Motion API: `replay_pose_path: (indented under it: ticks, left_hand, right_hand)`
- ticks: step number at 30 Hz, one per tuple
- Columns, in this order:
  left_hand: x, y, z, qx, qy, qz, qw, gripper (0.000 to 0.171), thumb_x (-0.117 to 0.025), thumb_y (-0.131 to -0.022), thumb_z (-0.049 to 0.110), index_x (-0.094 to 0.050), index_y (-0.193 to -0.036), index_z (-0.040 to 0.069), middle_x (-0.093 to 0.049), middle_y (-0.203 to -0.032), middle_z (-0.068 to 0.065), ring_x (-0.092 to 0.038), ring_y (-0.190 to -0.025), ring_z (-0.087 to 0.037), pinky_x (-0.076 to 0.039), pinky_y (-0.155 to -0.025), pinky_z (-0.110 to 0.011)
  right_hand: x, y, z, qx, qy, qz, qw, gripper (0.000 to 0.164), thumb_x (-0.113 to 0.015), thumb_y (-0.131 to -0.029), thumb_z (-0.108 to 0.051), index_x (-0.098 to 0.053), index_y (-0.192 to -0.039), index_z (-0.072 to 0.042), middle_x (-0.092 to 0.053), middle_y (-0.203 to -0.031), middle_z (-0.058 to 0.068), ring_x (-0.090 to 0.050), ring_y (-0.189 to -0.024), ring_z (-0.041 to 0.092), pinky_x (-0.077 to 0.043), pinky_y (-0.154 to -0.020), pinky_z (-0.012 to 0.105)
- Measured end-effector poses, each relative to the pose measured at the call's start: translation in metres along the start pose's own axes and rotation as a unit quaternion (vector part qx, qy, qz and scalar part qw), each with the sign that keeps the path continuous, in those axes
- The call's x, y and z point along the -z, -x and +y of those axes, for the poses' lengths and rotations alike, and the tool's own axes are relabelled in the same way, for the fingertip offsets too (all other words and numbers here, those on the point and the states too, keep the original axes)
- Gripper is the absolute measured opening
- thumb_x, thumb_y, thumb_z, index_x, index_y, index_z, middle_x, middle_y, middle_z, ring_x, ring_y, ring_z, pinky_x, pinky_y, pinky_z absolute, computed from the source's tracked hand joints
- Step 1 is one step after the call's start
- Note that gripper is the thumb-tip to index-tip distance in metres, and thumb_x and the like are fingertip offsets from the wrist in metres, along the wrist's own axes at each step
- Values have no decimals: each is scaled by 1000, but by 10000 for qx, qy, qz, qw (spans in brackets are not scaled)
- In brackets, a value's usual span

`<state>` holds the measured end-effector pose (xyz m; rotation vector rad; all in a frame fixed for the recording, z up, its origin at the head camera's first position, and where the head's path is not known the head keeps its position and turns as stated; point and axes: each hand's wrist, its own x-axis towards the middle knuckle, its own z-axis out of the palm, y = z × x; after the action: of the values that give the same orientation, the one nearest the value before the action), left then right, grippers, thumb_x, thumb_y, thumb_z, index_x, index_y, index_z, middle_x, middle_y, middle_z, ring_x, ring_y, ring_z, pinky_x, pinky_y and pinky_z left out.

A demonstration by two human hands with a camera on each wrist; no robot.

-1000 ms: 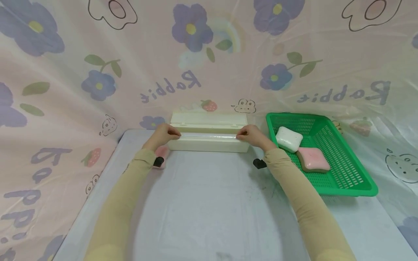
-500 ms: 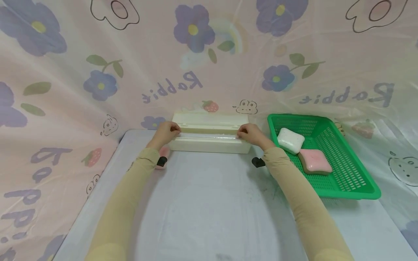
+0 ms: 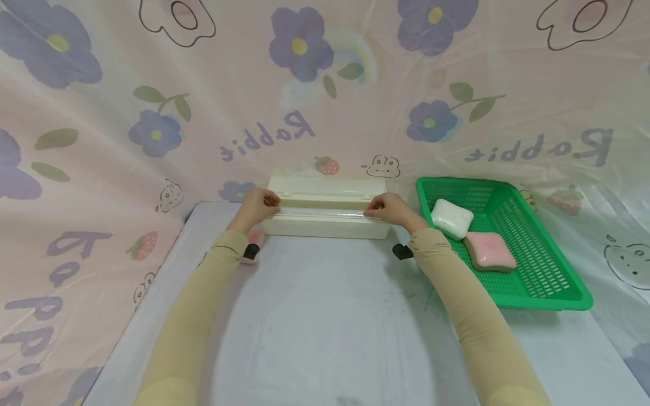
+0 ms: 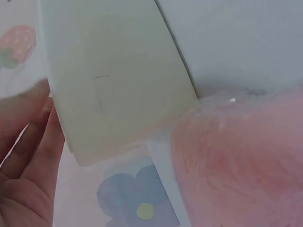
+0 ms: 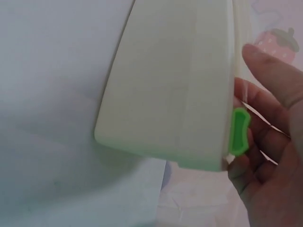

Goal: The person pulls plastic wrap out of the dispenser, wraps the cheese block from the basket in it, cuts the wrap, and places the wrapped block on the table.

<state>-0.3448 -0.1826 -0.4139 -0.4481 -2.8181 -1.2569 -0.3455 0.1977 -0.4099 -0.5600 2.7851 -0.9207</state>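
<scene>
A cream cling film box (image 3: 325,228) stands at the table's back, its lid (image 3: 327,185) raised. Clear cling film (image 3: 322,212) lies along the opening. My left hand (image 3: 253,210) pinches the film at the left end, thumb against fingers; the box partly hides the fingertips in the left wrist view. At the right end is my right hand (image 3: 397,211). The right wrist view shows its thumb apart from its bent fingers, beside a green cutter slider (image 5: 239,132). A pink, film-wrapped block (image 4: 241,161) lies beside the box's left end, below my left wrist.
A green plastic basket (image 3: 561,276) stands on the right of the white-covered table (image 3: 325,332). In it lie a white block (image 3: 452,219) and a pink block with a brown underside (image 3: 490,251). A patterned curtain (image 3: 203,67) hangs close behind the box.
Both hands rise slightly from the film's edge, then the right fingertips shift a little left and down. The left hand stays at its end. The box and basket stay in place.
</scene>
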Motion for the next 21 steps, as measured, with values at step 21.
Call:
replay_pose_path:
  ticks: [21]
  left_hand:
    - [2, 4, 4, -167, -298, 243, 9991, 11, -63, -91, -2, -69, -99, -5, -67, -97, -15, -62, -87, -27, -54, -78, -36]
  right_hand:
    - [9, 3, -1, 527, 284, 141, 9981, 13, -63, -94, -9, -70, -97, 1, -67, -88, 8, -59, -82, 22, -50, -74, 37]
